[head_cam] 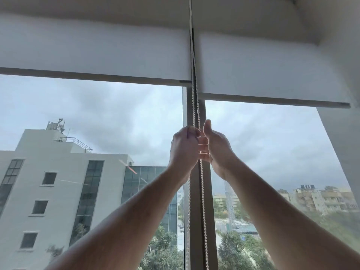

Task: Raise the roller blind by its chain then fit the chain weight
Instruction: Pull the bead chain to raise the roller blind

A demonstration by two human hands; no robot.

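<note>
A white bead chain hangs in two strands in front of the window's centre post, between two white roller blinds. The left blind ends high on the glass; the right blind ends slightly lower. Both my hands are raised to the chain at mid-frame. My left hand grips the left strand, fingers curled round it. My right hand holds the right strand, fingers wrapped round it and thumb pointing up. Below my hands the strands drop out of the bottom of the view. No chain weight is visible.
The grey centre post splits the window into two panes. A white wall return stands at the right. Outside are a white building, trees and distant flats under a cloudy sky.
</note>
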